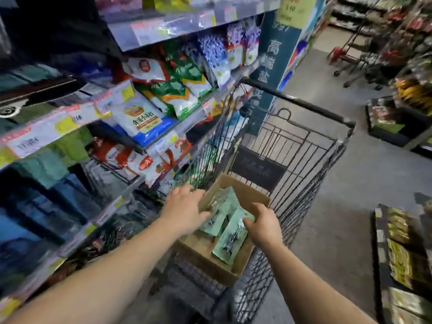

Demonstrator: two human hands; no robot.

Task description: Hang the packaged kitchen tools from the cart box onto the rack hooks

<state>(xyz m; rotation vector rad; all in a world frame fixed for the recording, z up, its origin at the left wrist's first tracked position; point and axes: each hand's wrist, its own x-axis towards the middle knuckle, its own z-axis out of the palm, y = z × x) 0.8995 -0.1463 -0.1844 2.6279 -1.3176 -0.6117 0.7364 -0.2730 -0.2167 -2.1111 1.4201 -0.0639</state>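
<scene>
Both my hands inside the cardboard box [238, 268], left hand [185, 208] spread loose over green packets [222, 210], right hand [263, 224] pinching one packet's [230, 242] top edge.

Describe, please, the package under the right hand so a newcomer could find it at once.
Find the black wire cart beside the shelves; a brown cardboard box sits inside. The right hand touches the pale green package nearest the viewer, overlapping the others.

Matt brown cardboard box [243, 195], glossy green plastic packages [230, 242], dark wire-metal cart [304, 146], rough grey floor [350, 183].
</scene>
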